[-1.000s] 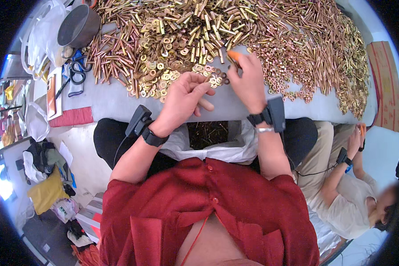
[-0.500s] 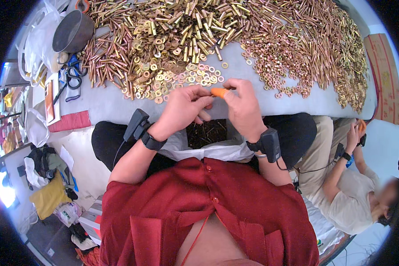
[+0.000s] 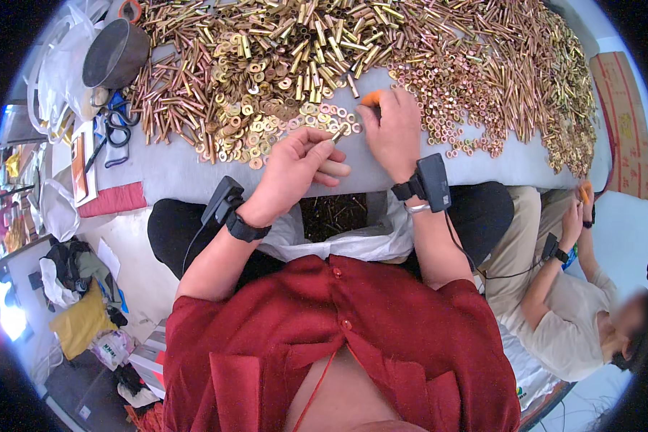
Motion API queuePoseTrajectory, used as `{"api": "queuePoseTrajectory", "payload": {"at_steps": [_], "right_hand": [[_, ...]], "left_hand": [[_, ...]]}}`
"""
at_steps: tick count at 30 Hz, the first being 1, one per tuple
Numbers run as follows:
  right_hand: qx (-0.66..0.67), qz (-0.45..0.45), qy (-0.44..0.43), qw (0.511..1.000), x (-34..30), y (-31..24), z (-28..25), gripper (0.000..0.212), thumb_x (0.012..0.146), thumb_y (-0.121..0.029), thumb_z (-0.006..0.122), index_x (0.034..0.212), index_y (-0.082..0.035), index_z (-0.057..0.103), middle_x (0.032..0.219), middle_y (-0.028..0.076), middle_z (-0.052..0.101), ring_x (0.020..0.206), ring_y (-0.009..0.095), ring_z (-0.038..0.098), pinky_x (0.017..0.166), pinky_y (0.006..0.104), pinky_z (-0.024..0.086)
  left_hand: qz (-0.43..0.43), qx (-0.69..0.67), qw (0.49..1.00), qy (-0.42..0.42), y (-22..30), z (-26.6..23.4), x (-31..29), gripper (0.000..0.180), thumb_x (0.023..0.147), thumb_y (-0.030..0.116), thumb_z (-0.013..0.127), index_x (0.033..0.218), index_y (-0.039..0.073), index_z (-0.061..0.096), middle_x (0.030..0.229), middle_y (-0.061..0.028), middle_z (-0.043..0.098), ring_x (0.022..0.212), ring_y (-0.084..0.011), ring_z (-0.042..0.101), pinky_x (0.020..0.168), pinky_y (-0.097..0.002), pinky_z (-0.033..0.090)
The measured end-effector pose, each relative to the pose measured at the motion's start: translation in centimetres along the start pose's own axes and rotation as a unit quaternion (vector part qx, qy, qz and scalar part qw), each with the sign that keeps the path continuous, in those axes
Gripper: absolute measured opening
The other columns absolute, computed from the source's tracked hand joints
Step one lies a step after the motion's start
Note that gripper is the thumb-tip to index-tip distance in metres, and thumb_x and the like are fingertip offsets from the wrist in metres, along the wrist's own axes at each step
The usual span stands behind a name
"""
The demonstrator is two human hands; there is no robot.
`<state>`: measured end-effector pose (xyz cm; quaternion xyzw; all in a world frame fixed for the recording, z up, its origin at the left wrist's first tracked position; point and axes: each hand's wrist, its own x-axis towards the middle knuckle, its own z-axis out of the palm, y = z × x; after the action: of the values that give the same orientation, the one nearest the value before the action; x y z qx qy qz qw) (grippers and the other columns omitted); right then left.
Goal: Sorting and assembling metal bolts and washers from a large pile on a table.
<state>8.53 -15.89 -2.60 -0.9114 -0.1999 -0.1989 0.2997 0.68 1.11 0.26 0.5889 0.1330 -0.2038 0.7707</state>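
Observation:
My left hand is closed over the near table edge, thumb and forefinger pinching a small brass-coloured bolt that points up and right. Loose flat washers lie just beyond it. My right hand reaches farther over the table, between the washers and a spread of small nuts. Its forefinger wears an orange finger cover. Thumb and forefinger are bent close together; anything between their tips is too small to make out. Metal sleeves are heaped beyond that hand.
Bolts cover the table's far left. A dark metal bowl and black-handled scissors are at left. An open white bag with dark contents sits between my knees. Another person works at right.
My right hand has moved away from my left, forward over the table near the washers and nuts. My left hand has stayed about in place, and the bolt in it now shows.

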Motion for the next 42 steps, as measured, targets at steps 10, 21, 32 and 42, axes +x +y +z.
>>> {"api": "queuePoseTrajectory", "payload": {"at_steps": [10,21,32,42], "right_hand": [[0.396,0.194,-0.062,0.895,-3.2,-3.7,-1.7,0.008,0.084,-0.007,0.064,0.091,-0.003,0.062,0.075,0.009,0.065,0.064,0.014,0.06,0.059,0.0271,0.048],[0.292,0.115,0.019,0.949,-4.6,-4.1,-2.8,0.01,0.083,-0.007,0.066,0.093,-0.005,0.065,0.083,0.012,0.067,0.072,0.024,0.066,0.064,0.0295,0.052],[0.364,0.157,-0.048,0.917,-4.3,-4.3,-3.3,0.012,0.08,-0.004,0.067,0.092,-0.004,0.066,0.087,0.012,0.067,0.075,0.023,0.066,0.066,0.0287,0.052],[-0.04,-0.004,0.081,0.996,1.3,1.9,-2.5,0.013,0.078,-0.015,0.068,0.088,-0.008,0.065,0.082,0.008,0.06,0.081,0.03,0.055,0.072,0.0403,0.043]], "left_hand": [[-0.01,-0.01,1.0,-0.003,-0.3,0.1,0.2,0.023,0.096,0.011,0.048,0.114,-0.002,0.049,0.097,-0.0147,0.064,0.08,-0.022,0.068,0.065,-0.0275,0.058],[-0.013,-0.036,0.996,-0.085,0.3,0.2,-0.2,0.022,0.096,0.013,0.05,0.112,-0.001,0.05,0.097,-0.0119,0.064,0.081,-0.0192,0.067,0.068,-0.0273,0.058],[-0.067,-0.057,0.99,-0.108,0.5,-0.1,-0.2,0.02,0.097,0.018,0.047,0.108,0.001,0.048,0.092,-0.0119,0.064,0.075,-0.0206,0.068,0.062,-0.0274,0.058],[0.035,0.003,0.999,-0.025,-0.3,0.1,0.2,0.016,0.096,0.014,0.049,0.106,0.002,0.047,0.095,-0.0163,0.065,0.075,-0.0228,0.068,0.06,-0.0282,0.057]]}}
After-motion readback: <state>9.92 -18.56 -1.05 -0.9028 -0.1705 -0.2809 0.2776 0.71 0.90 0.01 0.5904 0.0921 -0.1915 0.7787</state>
